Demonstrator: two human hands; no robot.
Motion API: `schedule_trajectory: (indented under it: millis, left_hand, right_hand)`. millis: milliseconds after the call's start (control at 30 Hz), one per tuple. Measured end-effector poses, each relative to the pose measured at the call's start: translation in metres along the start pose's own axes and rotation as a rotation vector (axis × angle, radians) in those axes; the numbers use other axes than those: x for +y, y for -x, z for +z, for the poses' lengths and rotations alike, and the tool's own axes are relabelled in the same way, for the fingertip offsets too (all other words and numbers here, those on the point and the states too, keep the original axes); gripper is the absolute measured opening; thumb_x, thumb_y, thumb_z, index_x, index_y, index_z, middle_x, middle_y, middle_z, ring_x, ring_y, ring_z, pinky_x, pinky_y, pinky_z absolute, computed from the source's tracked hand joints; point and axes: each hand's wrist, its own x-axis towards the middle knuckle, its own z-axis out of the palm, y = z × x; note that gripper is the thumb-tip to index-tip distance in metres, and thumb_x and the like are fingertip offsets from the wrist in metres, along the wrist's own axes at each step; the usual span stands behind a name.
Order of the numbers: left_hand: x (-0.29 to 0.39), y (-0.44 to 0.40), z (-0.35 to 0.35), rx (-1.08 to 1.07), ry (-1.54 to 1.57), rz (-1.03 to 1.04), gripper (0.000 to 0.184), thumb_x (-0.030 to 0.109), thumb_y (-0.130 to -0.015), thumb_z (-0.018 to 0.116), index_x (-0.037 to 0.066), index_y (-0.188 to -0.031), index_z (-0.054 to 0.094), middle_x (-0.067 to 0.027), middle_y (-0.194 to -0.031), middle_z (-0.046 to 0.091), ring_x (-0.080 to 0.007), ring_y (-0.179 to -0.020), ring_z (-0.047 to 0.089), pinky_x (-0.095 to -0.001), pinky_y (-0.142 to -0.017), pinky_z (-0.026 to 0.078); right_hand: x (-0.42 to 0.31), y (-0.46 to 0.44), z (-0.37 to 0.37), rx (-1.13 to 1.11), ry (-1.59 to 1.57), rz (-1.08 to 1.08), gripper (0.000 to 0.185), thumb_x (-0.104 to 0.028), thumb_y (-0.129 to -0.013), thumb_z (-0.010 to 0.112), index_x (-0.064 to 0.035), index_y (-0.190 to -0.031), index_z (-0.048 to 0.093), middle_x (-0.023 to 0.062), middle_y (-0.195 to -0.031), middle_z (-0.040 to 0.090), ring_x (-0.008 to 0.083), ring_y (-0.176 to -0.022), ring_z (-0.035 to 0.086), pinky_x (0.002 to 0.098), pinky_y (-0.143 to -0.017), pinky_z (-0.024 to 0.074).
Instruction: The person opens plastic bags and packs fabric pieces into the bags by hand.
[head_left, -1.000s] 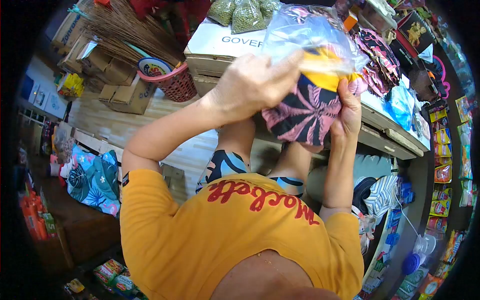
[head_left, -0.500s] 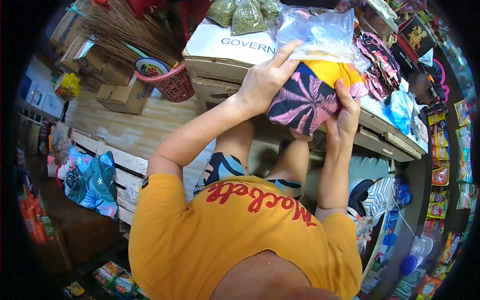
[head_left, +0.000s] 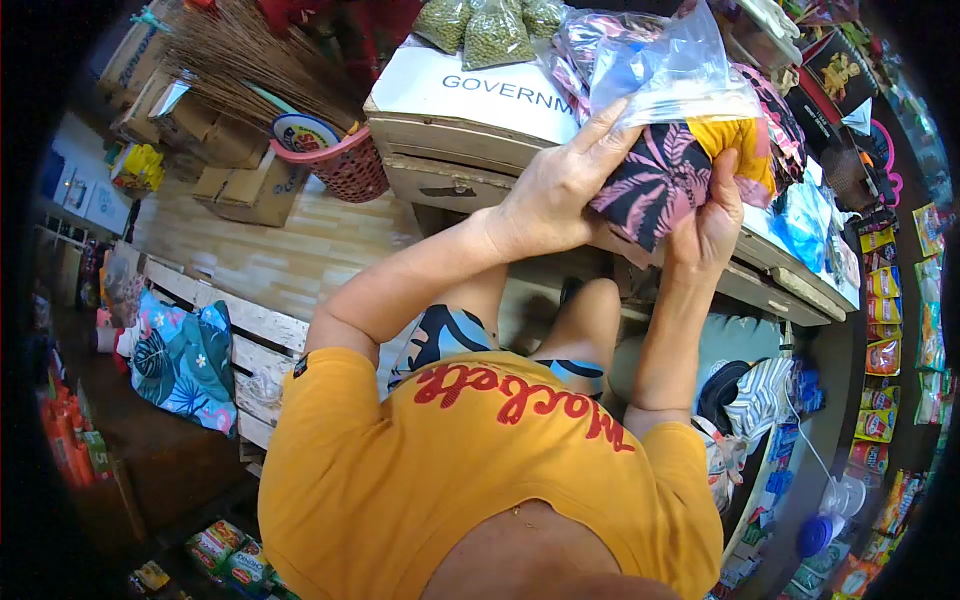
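A folded garment (head_left: 655,185) in navy with pink palm prints and a yellow part is held up over the edge of the desk. Around its far end lies a clear plastic bag (head_left: 665,80); how far the bag covers the fabric I cannot tell. My left hand (head_left: 560,190) grips the garment's left side, its fingertips by the bag's edge. On the right side my right hand (head_left: 708,222) clasps the garment, thumb on top and other fingers mostly hidden beneath. Behind the bag, more printed fabric (head_left: 610,40) lies on the desk.
The wooden desk (head_left: 440,165) carries bags of green beans (head_left: 497,38) and a blue plastic bag (head_left: 800,222). A pink basket (head_left: 340,165) and cardboard box (head_left: 245,190) stand left. Hanging sachets (head_left: 882,310) line the right. A slatted bench (head_left: 265,350) holds a floral bundle (head_left: 180,360).
Both hands have moved right with the garment and bag. The printed fabric behind the bag and more of the desk lettering now show.
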Motion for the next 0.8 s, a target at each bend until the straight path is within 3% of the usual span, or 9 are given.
schedule_trajectory:
  millis: [167,200,333,433,467,567,600,633,800]
  left_hand:
    - [0.027,-0.002,0.004,0.001,-0.027,-0.050,0.075,-0.004,-0.058,0.062,-0.001,-0.129,0.038,-0.0226,-0.134,0.035,-0.0377,-0.094,0.058,-0.0368,-0.074,0.051]
    - [0.032,-0.003,0.005,0.003,-0.029,-0.045,0.072,-0.005,-0.058,0.062,-0.001,-0.127,0.041,-0.0227,-0.133,0.037,-0.0379,-0.098,0.057,-0.0362,-0.076,0.051]
    - [0.040,-0.008,0.003,-0.023,-0.104,0.025,0.063,-0.007,-0.062,0.057,-0.003,-0.124,0.045,-0.0210,-0.134,0.038,-0.0335,-0.094,0.060,-0.0338,-0.073,0.052]
    - [0.044,-0.010,0.007,-0.014,-0.174,0.087,0.057,-0.007,-0.067,0.053,-0.005,-0.124,0.046,-0.0189,-0.135,0.038,-0.0290,-0.090,0.062,-0.0319,-0.071,0.052]
    - [0.045,-0.012,0.008,0.008,-0.182,0.100,0.057,-0.006,-0.067,0.053,-0.005,-0.124,0.046,-0.0186,-0.135,0.039,-0.0281,-0.089,0.062,-0.0314,-0.070,0.052]
    - [0.044,-0.020,0.009,0.055,-0.221,0.099,0.057,-0.005,-0.068,0.053,-0.003,-0.125,0.046,-0.0184,-0.133,0.041,-0.0261,-0.082,0.063,-0.0293,-0.067,0.052]
    - [0.042,-0.023,0.008,0.050,-0.230,0.094,0.057,-0.005,-0.068,0.053,-0.003,-0.125,0.046,-0.0181,-0.133,0.041,-0.0258,-0.080,0.062,-0.0291,-0.066,0.052]
    - [0.040,-0.026,0.007,0.046,-0.239,0.090,0.058,-0.005,-0.068,0.053,-0.002,-0.125,0.046,-0.0179,-0.132,0.042,-0.0255,-0.078,0.062,-0.0289,-0.065,0.052]
    - [0.044,-0.021,0.016,-0.079,-0.128,0.240,0.045,0.007,-0.073,0.053,-0.001,-0.118,0.053,-0.0147,-0.127,0.049,-0.0216,-0.071,0.062,-0.0299,-0.057,0.051]
  right_hand:
    - [0.020,0.009,0.016,0.066,0.431,-0.474,0.036,-0.001,-0.084,0.058,-0.0022,-0.119,0.048,0.0077,-0.112,0.057,0.0174,-0.100,0.056,0.0335,-0.088,0.0465]
    - [0.020,0.010,0.012,0.075,0.497,-0.465,0.033,0.001,-0.083,0.059,-0.0010,-0.114,0.050,0.0047,-0.106,0.058,0.0118,-0.092,0.056,0.0283,-0.079,0.0489]
    - [0.017,0.003,0.017,0.136,0.521,-0.531,0.025,0.000,-0.083,0.059,-0.0029,-0.107,0.052,0.0021,-0.090,0.059,0.0090,-0.077,0.057,0.0237,-0.067,0.0494]
    - [-0.003,-0.004,0.015,0.126,0.321,-0.350,0.026,-0.002,-0.084,0.058,-0.0060,-0.110,0.051,0.0037,-0.097,0.059,0.0119,-0.077,0.059,0.0240,-0.067,0.0495]
    - [-0.007,-0.004,0.006,-0.001,0.360,-0.389,0.026,-0.003,-0.085,0.057,-0.0056,-0.111,0.052,0.0041,-0.099,0.060,0.0130,-0.079,0.060,0.0247,-0.068,0.0501]
    - [0.009,0.008,0.029,0.082,0.525,-0.474,0.027,-0.002,-0.085,0.057,-0.0051,-0.111,0.052,0.0043,-0.097,0.060,0.0138,-0.080,0.060,0.0248,-0.069,0.0498]
    - [0.012,0.009,0.033,0.063,0.566,-0.424,0.030,0.000,-0.083,0.058,-0.0043,-0.113,0.051,0.0050,-0.097,0.060,0.0143,-0.083,0.060,0.0257,-0.071,0.0501]
    - [0.007,0.009,0.016,-0.022,0.644,-0.258,0.034,0.005,-0.082,0.053,-0.0015,-0.116,0.050,0.0099,-0.115,0.054,0.0184,-0.099,0.056,0.0300,-0.084,0.0475]
    - [0.004,0.000,0.004,-0.030,0.263,0.083,0.040,-0.004,-0.080,0.061,-0.0017,-0.118,0.049,0.0098,-0.115,0.054,0.0213,-0.101,0.055,0.0339,-0.087,0.0458]
